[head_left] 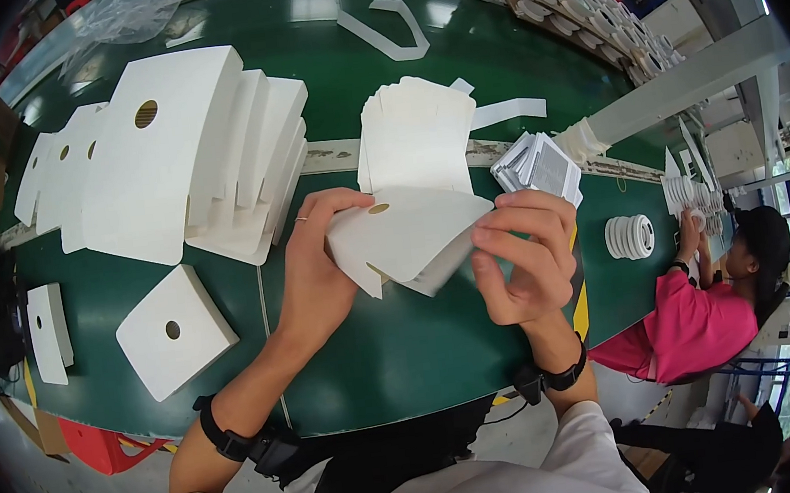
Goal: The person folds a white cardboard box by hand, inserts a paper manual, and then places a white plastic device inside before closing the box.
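Observation:
A white cardboard box blank (408, 231) with a round hole, partly folded, is held above the green table. My left hand (315, 264) grips its left side, the fingers behind it. At the right edge, my right hand (532, 251) has its fingers curled and thumb bent against the card. The blank's lower flap is slightly blurred. Just beyond it lies a stack of flat white cards (414, 134). Beside my right fingers is a pile of small clear-wrapped packets (539, 169).
Large white box blanks (177, 144) stack at the left. A folded white box (176, 332) and a narrower one (50, 334) lie nearer. White rings (630, 237) sit at the right, near a co-worker in a pink top (701, 320). A metal post (686, 86) crosses the right side.

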Available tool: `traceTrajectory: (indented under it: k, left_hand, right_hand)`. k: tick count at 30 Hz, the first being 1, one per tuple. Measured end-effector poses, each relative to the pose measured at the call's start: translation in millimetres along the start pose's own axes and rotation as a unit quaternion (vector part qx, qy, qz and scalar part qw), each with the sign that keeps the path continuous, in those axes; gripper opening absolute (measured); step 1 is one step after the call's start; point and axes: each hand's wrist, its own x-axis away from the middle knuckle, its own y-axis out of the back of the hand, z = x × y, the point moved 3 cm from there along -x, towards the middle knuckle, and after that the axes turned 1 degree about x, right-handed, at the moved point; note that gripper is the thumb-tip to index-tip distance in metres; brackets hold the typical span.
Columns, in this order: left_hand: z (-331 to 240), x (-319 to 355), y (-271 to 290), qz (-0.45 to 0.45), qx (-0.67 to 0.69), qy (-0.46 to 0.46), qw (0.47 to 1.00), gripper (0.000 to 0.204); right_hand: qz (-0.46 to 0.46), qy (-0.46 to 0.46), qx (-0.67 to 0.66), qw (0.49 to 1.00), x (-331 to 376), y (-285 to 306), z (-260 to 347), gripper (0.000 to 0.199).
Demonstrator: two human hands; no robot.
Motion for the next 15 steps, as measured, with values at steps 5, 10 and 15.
traceTrajectory:
  k: [5, 10, 15]
  left_hand:
    - [-0.1, -3.1, -7.1, 0.002, 0.023, 0.019, 1.000, 0.044]
    - [0.4, -0.1, -7.0, 0.016, 0.036, 0.018, 0.999, 0.041]
    - [-13.5, 3.6, -10.7, 0.035, 0.034, -0.028, 0.998, 0.043]
  right_hand:
    - [-0.009, -0.013, -0.016, 1.000, 1.7, 5.2, -4.1, 0.029]
    - [-0.024, -0.074, 0.036, 0.996, -7.8, 28.5, -10.4, 0.024]
    - [-0.085, -0.281, 0.287, 0.912, 59.4, 119.3, -52.2, 0.023]
